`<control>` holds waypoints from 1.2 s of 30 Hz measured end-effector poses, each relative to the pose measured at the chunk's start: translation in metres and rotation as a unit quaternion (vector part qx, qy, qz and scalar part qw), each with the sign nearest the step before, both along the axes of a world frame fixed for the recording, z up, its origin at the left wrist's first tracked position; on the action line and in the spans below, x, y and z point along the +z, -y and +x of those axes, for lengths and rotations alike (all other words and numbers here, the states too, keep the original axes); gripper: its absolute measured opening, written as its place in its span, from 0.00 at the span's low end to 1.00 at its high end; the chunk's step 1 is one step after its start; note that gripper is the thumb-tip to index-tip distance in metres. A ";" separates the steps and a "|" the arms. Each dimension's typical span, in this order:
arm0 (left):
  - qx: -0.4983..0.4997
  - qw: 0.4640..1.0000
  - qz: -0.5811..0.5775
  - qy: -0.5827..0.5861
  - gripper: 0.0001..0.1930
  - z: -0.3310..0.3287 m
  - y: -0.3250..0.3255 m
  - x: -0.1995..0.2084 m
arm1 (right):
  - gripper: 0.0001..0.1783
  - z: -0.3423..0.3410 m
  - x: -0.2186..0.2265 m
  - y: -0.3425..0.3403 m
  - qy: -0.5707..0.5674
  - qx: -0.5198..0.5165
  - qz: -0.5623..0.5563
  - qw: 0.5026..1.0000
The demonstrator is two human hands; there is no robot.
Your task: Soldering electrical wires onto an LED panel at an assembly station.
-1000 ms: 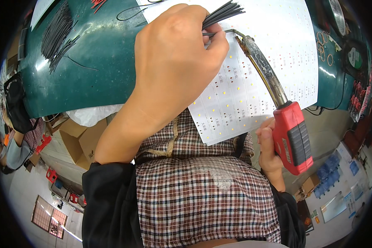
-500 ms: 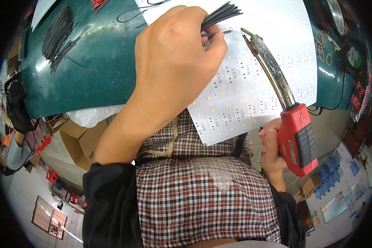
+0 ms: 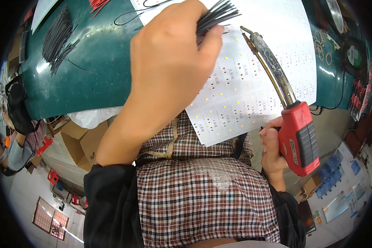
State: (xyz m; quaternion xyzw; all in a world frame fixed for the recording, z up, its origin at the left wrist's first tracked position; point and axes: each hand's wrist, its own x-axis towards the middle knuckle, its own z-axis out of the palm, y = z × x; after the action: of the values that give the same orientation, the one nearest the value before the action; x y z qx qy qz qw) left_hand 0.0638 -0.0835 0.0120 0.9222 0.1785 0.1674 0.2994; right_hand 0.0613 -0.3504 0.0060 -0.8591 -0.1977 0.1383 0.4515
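My left hand (image 3: 169,53) is closed round a bundle of black wires (image 3: 219,15), whose ends fan out to the right past the fingertips. Beneath it lies a white LED circuit board sheet (image 3: 244,89), dotted with small yellow squares in rows. In my right hand (image 3: 273,146) is the red handle of a soldering gun (image 3: 298,138), its finger near the trigger. The gun's bent metal tube points up and left, with the tip over the sheet, a little right of the wire ends and apart from them.
A pile of black wires (image 3: 58,37) lies at the left of the green table (image 3: 99,62), with red wires (image 3: 97,5) behind. Tan rings (image 3: 319,45) and a dark spool (image 3: 354,56) stand at the right. An opened cardboard box (image 3: 80,142) is below the table; another person (image 3: 20,151) is at far left.
My left hand has shifted slightly left with the wire bundle, and the wire ends have tilted a little. The soldering gun has barely moved.
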 end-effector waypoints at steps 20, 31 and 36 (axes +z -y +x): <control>0.023 0.906 -0.399 0.140 0.10 -0.005 -0.011 -0.005 | 0.12 0.001 0.008 -0.007 -0.033 -0.007 0.010 0.999; 0.184 0.902 -0.391 0.027 0.09 0.010 0.004 0.021 | 0.15 0.004 -0.004 0.002 0.016 0.045 0.007 0.999; 0.011 0.983 -0.179 0.028 0.07 0.007 -0.005 -0.008 | 0.17 0.003 0.008 -0.008 -0.045 -0.050 0.042 0.997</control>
State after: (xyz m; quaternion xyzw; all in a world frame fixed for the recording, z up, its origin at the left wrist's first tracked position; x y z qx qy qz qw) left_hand 0.0709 -0.0788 0.0044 0.8468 0.2071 0.1619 0.4624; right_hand 0.0643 -0.3428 0.0139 -0.8409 -0.1394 0.1460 0.5022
